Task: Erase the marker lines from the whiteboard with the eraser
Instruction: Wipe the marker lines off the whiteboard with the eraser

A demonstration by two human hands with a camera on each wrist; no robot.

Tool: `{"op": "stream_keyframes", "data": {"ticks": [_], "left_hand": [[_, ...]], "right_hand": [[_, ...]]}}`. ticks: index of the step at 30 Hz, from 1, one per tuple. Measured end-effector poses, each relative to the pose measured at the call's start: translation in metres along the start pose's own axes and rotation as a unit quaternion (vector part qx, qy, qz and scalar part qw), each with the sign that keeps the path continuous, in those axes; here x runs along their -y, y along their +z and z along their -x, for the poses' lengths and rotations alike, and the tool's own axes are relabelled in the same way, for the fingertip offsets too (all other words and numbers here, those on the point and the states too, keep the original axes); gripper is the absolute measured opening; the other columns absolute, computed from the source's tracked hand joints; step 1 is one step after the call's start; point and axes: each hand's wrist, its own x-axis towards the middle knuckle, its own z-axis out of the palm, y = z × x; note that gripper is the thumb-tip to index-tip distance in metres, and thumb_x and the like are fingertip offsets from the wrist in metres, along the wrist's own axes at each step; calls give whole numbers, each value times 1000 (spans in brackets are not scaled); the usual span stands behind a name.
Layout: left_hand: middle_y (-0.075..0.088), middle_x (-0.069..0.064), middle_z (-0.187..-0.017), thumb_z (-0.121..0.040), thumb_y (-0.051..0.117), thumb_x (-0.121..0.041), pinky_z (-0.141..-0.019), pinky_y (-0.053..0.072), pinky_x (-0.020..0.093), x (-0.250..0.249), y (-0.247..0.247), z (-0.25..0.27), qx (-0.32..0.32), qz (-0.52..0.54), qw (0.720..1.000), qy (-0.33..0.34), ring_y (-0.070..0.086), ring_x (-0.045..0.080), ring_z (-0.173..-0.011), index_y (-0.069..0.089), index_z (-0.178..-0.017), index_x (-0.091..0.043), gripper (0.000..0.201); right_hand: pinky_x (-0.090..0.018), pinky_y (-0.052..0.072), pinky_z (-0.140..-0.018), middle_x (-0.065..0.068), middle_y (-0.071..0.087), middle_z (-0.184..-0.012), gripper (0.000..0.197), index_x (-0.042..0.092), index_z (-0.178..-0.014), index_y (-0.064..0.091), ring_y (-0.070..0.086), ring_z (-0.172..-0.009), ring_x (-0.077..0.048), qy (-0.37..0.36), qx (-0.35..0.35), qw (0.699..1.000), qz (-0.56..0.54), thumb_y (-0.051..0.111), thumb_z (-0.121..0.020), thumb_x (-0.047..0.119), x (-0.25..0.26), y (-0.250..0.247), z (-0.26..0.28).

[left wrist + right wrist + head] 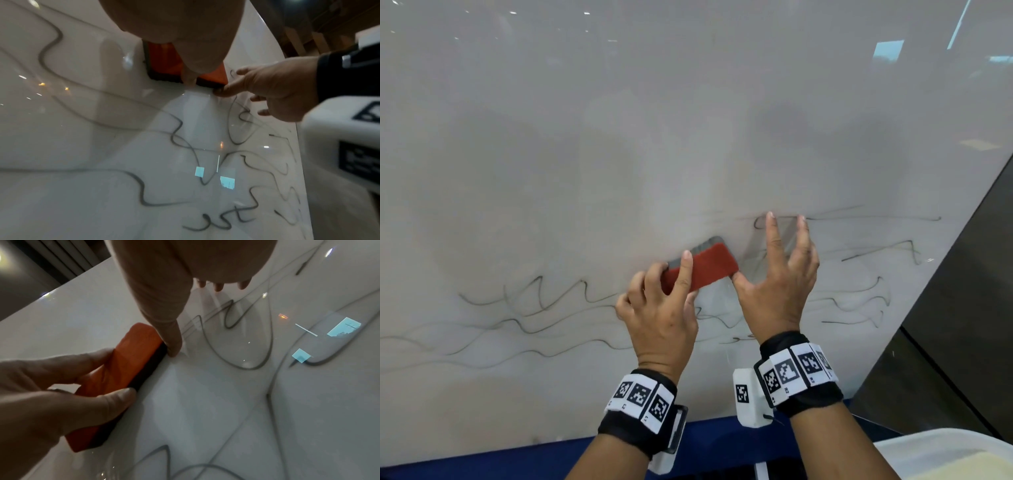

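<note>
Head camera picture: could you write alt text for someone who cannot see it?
A person's left hand holds a red eraser against a whiteboard covered low down with wavy dark marker lines. The right hand, fingers spread, touches the eraser's end with its thumb.

The place looked like a large indoor hall of the office or exhibition kind rather than a home. A big glossy whiteboard (688, 137) filled almost the whole head view, its surface scrawled with wavy marker lines (544, 318). Its sheen mirrored rows of small ceiling lights (513, 12) and bright window panes (888, 51), which pointed to a high, wide room. The board lay over a surface draped in dark blue cloth (709, 442), as on a demonstration table. Beyond its right edge ran a dark floor (945, 308). The left wrist view showed tall brownish pillars (296, 39) receding under dim overhead lamps.
</note>
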Motion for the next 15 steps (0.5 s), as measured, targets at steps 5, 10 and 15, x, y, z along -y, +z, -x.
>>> {"op": "stream_keyframes", "data": {"ticks": [5,10,15], "left_hand": [[44,6,-126,-79,77,-28,-85,38,52,-4,-5,-16,-30,17,998,-48,38,30,-115,44,-144,-32,73],[41,6,-127,-79,75,-26,-84,38,52,-8,-1,-15,-31,10,999,-29,38,31,-115,41,-145,-32,74],[46,5,-125,-78,78,-30,-84,38,51,-14,-3,-16,-25,13,999,-26,40,29,-113,46,-143,-31,73]], "right_hand": [[-58,34,-110,-14,21,-160,98,29,-152,35,29,-138,-36,11,-9,1000,-25,87,-69,25,-12,-5,-1],[-57,33,-111,-13,20,-160,91,30,-152,34,29,-138,-36,34,-12,999,-40,76,-74,11,-17,-6,-2],[-54,33,-112,-10,21,-160,89,30,-152,34,25,-138,-32,68,-22,995,-63,70,-74,5,-18,-6,-5]]}}
